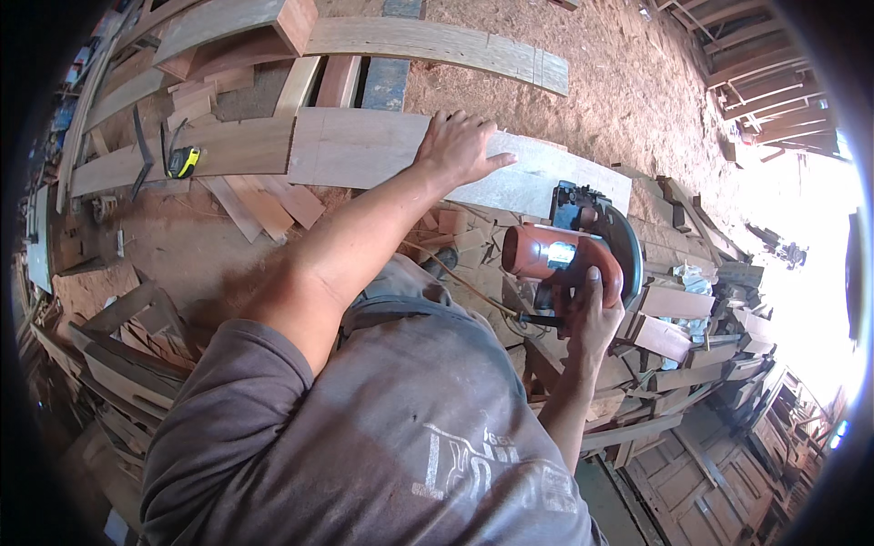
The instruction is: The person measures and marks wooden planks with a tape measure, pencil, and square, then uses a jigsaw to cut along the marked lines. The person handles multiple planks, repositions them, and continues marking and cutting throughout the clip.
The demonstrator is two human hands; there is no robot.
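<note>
Circular saw at pale board, wood offcuts near

Between the pale board and the far plank, a strip of sawdust-strewn ground gives room to pass, though the blue beam crosses it at the left. Bare wood runs along the board left of the left grip; a shorter stretch lies between there and the saw, which, with the right grip, blocks the near right edge. The cord obstructs the space left of the saw (it passes just before the shirt). Offcuts crowd the saw's right; the tape measure obstructs the left-hand board.
</note>
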